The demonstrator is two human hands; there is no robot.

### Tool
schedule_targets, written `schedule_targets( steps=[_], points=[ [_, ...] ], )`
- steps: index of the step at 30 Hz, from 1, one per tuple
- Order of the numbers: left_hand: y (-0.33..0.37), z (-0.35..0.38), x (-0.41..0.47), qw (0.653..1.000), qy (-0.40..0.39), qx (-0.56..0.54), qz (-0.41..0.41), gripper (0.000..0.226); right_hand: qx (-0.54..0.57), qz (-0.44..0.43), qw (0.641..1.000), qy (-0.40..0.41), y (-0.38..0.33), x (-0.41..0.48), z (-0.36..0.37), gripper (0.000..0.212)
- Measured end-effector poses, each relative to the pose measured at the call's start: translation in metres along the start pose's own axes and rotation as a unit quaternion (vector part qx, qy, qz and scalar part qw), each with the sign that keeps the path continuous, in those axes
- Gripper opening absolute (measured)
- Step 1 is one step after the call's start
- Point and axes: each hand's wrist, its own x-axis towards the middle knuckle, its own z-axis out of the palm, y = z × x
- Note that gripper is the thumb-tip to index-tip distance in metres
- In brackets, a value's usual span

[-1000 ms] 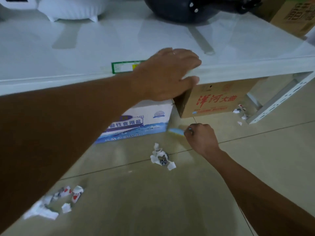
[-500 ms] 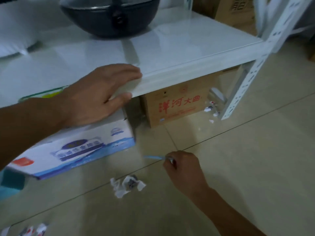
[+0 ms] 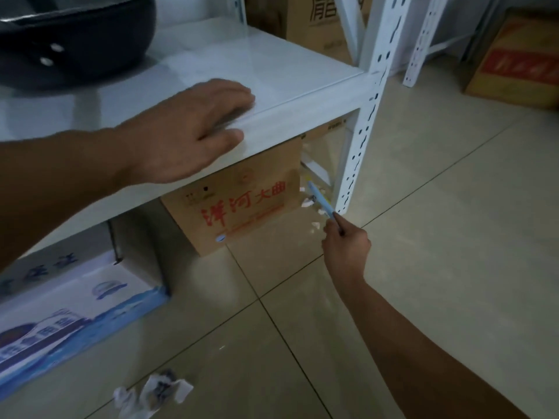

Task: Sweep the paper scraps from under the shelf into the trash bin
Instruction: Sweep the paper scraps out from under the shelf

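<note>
My left hand (image 3: 193,131) lies flat on the front edge of the white shelf (image 3: 302,116), fingers spread, holding nothing. My right hand (image 3: 346,247) grips a thin light-blue stick (image 3: 320,201) whose far end reaches among small paper scraps (image 3: 308,202) under the shelf, between the brown carton and the white upright post (image 3: 360,146). A crumpled clump of paper scraps (image 3: 154,394) lies on the tiled floor near the bottom edge. No trash bin is in view.
A brown carton with red lettering (image 3: 242,207) and a white-and-blue box (image 3: 75,316) stand under the shelf. A dark wok (image 3: 75,40) sits on the shelf. More cartons (image 3: 514,71) stand at the back right.
The view has swung right. My right hand has moved the blue stick from the floor near the middle clump over to the scraps beside the shelf post. My left hand stays on the shelf edge.
</note>
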Motion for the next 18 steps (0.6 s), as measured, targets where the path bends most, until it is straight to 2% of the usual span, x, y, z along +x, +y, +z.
schedule_targets(
  steps=[2, 8, 13, 18],
  points=[
    [-0.001, 0.002, -0.001, 1.000, 0.018, -0.022, -0.005, 0.060, -0.018, 0.016, 1.000, 0.014, 0.000, 0.017, 0.015, 0.030],
    [-0.006, 0.005, 0.003, 0.999, 0.018, -0.050, -0.004, 0.067, -0.104, 0.013, 0.994, -0.019, -0.001, 0.058, 0.050, 0.031],
    [-0.007, 0.006, 0.005, 0.996, 0.029, -0.087, -0.003, 0.064, -0.177, 0.006, 0.984, -0.031, -0.007, 0.086, 0.072, 0.031],
    [-0.006, 0.006, 0.006, 0.996, 0.034, -0.088, 0.008, 0.063, -0.167, 0.065, 0.983, -0.041, -0.012, 0.102, 0.088, 0.028]
  ],
)
